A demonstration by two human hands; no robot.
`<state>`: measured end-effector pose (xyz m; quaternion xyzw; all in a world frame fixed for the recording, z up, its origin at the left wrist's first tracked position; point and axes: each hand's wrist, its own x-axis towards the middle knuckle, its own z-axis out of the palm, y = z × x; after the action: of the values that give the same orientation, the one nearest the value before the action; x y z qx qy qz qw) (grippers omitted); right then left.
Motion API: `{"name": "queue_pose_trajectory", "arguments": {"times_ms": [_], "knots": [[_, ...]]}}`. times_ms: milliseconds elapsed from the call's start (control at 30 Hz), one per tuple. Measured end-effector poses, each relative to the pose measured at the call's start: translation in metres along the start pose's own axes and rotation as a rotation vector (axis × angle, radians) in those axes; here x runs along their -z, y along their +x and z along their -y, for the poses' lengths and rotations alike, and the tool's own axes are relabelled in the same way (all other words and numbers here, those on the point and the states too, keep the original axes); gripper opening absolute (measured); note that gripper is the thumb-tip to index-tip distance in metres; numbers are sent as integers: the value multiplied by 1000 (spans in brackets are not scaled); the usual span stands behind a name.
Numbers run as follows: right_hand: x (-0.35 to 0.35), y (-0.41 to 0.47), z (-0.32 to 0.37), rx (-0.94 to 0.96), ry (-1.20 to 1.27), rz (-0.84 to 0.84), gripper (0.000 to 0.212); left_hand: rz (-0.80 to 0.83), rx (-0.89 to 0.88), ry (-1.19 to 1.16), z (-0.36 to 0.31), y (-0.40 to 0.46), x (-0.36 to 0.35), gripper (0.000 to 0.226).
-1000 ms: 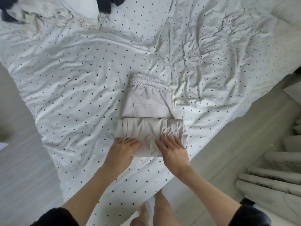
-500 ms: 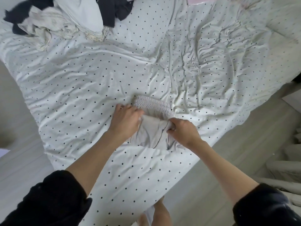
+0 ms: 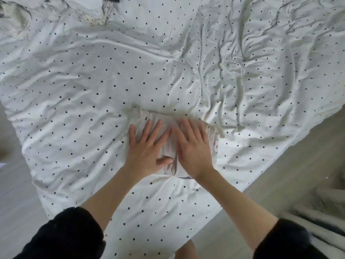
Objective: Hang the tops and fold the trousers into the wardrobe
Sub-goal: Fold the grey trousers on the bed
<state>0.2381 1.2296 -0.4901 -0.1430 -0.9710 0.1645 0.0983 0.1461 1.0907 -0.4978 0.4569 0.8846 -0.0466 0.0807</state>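
The folded trousers (image 3: 169, 152), pale beige, lie as a small bundle on the bed (image 3: 93, 86), close to its near edge and a little toward its right-hand corner. Most of the bundle is covered: only a strip between the two hands, a pleated bit of fabric at its right side and a sliver at its near side show, so the shape of the fold is hard to make out. A dark line peeks out under its near edge; what it is cannot be told.

The left hand (image 3: 147, 146) lies flat on the left part of the trousers, fingers straight and spread, thumb pointing right across the cloth. The right hand (image 3: 194, 146) lies flat on the right part, fingers straight and close together. Both press down with nothing grasped, and their fingertips are slightly blurred. Black sleeves (image 3: 61, 236) are pushed up the forearms.

The bed wears a white sheet with small dark dots, smooth on the left and heavily creased on the right. At its far left corner sits a heap of pale clothes (image 3: 56, 10), cut off by the top of the view, with a scrap of dark cloth beside it. Grey floor (image 3: 280, 165) runs past the right edge of the bed.
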Motion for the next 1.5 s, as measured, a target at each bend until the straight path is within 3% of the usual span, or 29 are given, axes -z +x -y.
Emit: {"name": "queue_pose_trajectory", "arguments": {"times_ms": [200, 567, 867, 967, 1033, 1100, 1167, 1267, 1300, 1367, 1500], "knots": [[-50, -19, -33, 71, -69, 138, 48, -49, -25, -60, 30, 16, -34, 63], [-131, -18, -59, 56, -49, 186, 51, -106, -17, -69, 33, 35, -103, 65], [-78, -1, -52, 9, 88, 254, 51, -74, -3, -143, 21, 33, -54, 57], [-51, 36, -51, -59, 116, 118, 30, -202, 31, -250, 14, 21, -27, 39], [-40, 68, -49, -147, 172, 228, 34, -354, 35, -230, 14, 6, -15, 27], [-36, 96, -48, -221, 287, 462, 47, -460, 152, -249, 14, -11, -7, 20], [-36, 109, -46, -258, 317, 629, 44, -434, 463, -413, 12, -35, 0, 25], [-41, 107, -40, -268, 339, 665, 26, -54, 1048, -965, 12, -64, 5, 34], [-40, 106, -42, -279, 335, 675, 25, 113, 1152, -1169, 13, -66, 6, 37], [-34, 107, -40, -294, 300, 737, 25, 315, 1195, -1471, 15, -67, 4, 37], [-14, 113, -35, -240, 163, 846, 29, 192, 1316, -1834, 19, -51, 8, 41]]}}
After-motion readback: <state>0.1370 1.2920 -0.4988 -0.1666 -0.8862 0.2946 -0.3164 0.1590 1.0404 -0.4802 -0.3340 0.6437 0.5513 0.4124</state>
